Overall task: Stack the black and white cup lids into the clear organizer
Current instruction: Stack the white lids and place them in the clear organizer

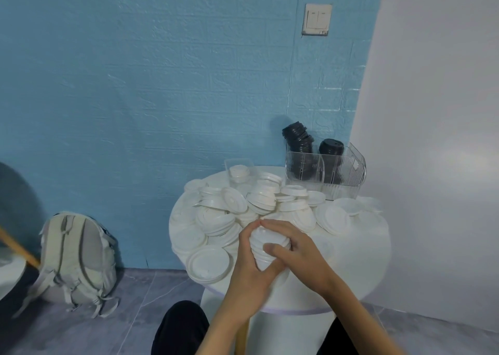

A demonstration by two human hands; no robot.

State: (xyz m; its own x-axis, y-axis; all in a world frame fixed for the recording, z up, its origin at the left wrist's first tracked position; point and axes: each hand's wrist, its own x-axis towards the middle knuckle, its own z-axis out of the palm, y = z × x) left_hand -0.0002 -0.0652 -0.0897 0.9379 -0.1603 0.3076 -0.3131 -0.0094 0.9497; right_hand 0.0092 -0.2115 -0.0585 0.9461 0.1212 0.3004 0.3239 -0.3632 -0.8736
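Both hands are wrapped around a short stack of white lids (pixel 266 248) at the near edge of the round worktop (pixel 359 252) — the left hand (pixel 252 268) cups it from below and the side, the right hand (pixel 294 249) curls over the top, thumb pressed against the rims. The stack sits tilted between the palms, so the job right now is squaring it: nest every lid fully into the next and line up the rims before it travels.

Behind it lies the loose heap of white lids (pixel 243 206), spread over most of the surface. The clear organizer (pixel 328 168) stands at the far right edge, against the wall, with black lids (pixel 299 141) already piled in two of its sections — the left pile leans and rises above the rim. A smaller clear tray (pixel 240 171) further left holds a few white lids; whether it belongs to the organizer is hard to tell from here.

Best carried with both palms squeezing lightly, lifted clear over the heap, then lowered level into a free section on the right — keep well off that leaning black pile.
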